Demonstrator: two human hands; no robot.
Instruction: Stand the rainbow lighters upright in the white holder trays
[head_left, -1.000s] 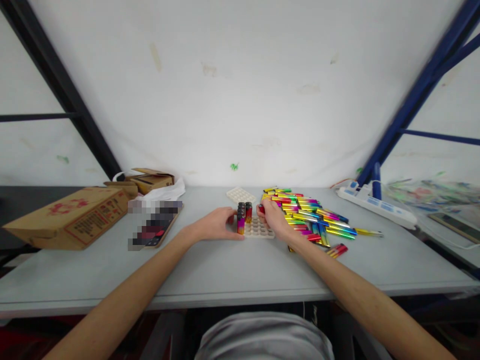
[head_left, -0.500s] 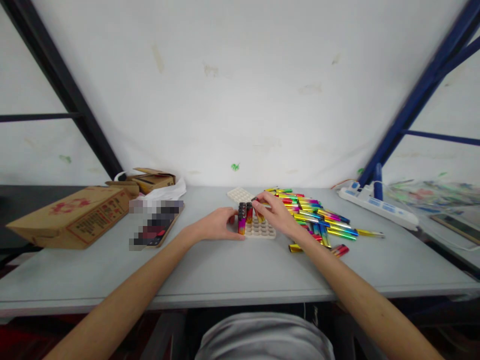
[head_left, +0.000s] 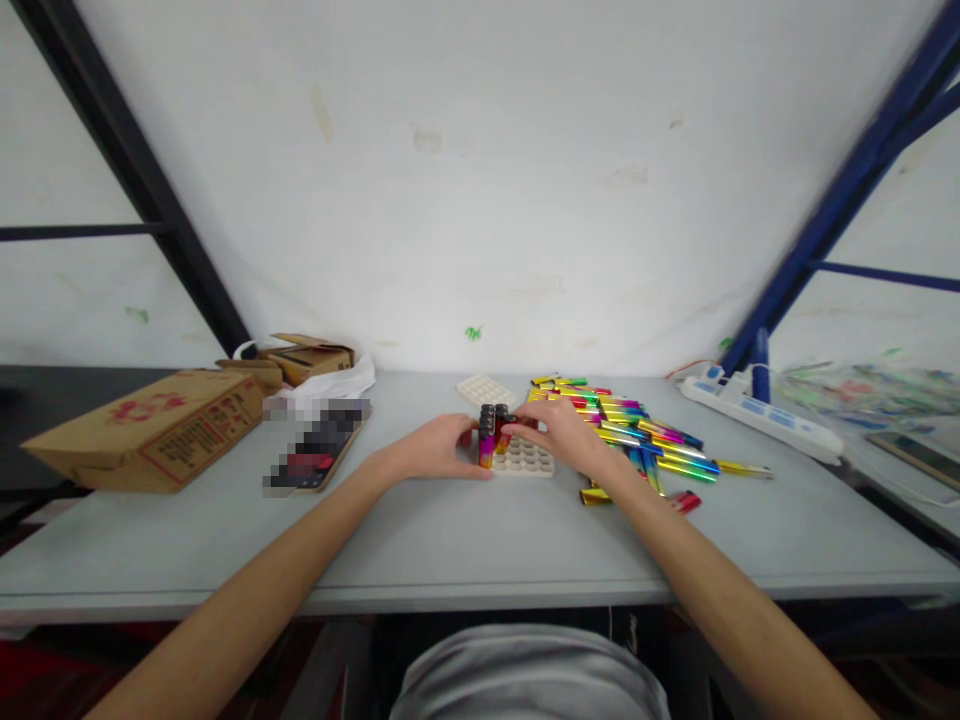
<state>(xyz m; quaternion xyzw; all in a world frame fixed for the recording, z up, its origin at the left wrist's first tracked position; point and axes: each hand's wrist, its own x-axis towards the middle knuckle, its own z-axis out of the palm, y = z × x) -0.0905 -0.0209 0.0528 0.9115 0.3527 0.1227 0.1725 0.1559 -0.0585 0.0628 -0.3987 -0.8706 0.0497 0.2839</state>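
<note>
Lighters standing upright show black tops and purple-red-yellow bodies.

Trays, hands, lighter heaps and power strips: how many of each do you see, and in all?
Left hand and right hand: 2
Near tray and far tray: 2
Lighter heap: 1, its pieces overlapping too much to count
Power strip: 1
Total: 6

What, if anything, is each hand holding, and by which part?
The right hand pinches a lighter, apparently near its dark top. The left hand curves beside upright lighters; whether it holds anything is unclear.
</note>
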